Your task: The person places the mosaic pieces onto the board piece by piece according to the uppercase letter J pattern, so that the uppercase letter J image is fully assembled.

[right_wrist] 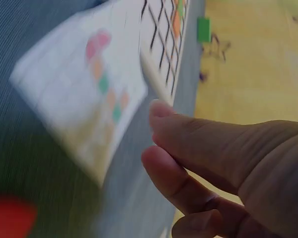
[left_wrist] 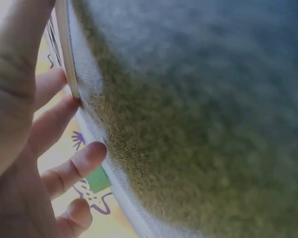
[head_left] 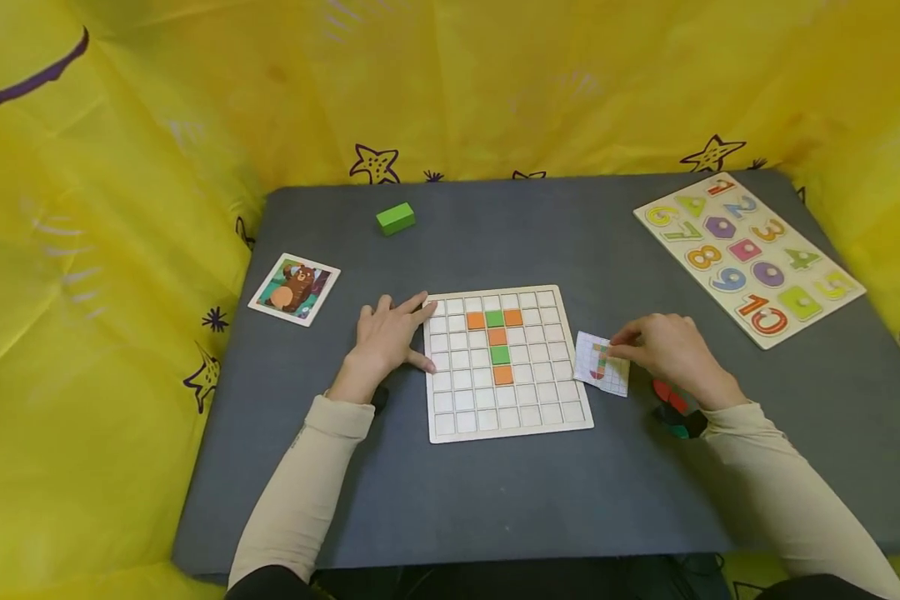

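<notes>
A pale gridded board (head_left: 468, 417) lies mid-table, with orange tiles (head_left: 503, 375) and green tiles (head_left: 500, 355) forming a T shape. My left hand (head_left: 382, 337) rests at its left side with fingers spread, thumb and fingertips touching the edge; the left wrist view shows the hand (left_wrist: 35, 134) by the board's rim (left_wrist: 67, 54). By the board's right edge is a white paper card (head_left: 615, 382) printed with a coloured pattern. Over its upper right corner is my right hand (head_left: 675, 354), fingertips close together. In the right wrist view, the hand's fingertips (right_wrist: 151, 129) sit just beside the blurred card (right_wrist: 64, 74), not gripping it.
Red pieces (head_left: 669, 394) and dark and green pieces lie under the right wrist. A bear picture (head_left: 294, 290) is at the left, a green block (head_left: 396, 218) at the back. A number-and-shape board (head_left: 750, 254) lies at the right. Yellow cloth (head_left: 465, 92) hangs behind the table.
</notes>
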Demonstrator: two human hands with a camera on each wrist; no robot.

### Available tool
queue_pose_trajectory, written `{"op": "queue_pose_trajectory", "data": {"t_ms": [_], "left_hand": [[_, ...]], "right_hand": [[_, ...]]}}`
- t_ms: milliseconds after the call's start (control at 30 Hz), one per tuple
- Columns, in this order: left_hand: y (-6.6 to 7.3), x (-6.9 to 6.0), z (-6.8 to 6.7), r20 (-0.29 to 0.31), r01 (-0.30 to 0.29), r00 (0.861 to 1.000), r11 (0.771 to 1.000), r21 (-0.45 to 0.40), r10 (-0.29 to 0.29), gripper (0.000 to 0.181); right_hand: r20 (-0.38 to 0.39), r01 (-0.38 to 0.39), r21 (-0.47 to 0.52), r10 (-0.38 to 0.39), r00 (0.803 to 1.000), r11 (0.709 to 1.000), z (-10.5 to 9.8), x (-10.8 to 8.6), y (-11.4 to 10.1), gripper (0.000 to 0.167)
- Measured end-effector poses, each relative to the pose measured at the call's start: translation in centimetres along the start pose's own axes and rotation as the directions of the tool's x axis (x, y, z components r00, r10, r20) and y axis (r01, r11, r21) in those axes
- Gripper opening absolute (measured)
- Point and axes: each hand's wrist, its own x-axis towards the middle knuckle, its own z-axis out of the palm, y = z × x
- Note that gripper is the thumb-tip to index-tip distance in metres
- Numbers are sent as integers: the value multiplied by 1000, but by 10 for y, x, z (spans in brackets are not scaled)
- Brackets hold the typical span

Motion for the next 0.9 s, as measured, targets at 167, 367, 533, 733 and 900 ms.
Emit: {"op": "queue_pose_trajectory", "data": {"t_ms": [167, 367, 533, 733, 900], "left_hand": [[-4, 4, -3, 47, -23, 999, 997, -73, 27, 114], [-6, 10, -7, 90, -48, 994, 990, -131, 60, 113], [-5, 9, -10, 111, -31, 993, 986, -161, 49, 113], [-3, 8, -9, 113, -37, 992, 985, -167, 57, 112], [-4, 9, -9, 120, -29, 991, 983, -181, 51, 111]], "right_hand": [[66, -32, -33, 35, 997, 999, -11, -17, 31, 22], [185, -134, -54, 142, 972, 990, -12, -33, 48, 30], [217, -173, -54, 181, 959, 983, -7, -34, 46, 30], [230, -166, -16, 165, 959, 986, -5, -32, 45, 26], [232, -111, 14, 105, 967, 994, -11, -32, 47, 23]]}}
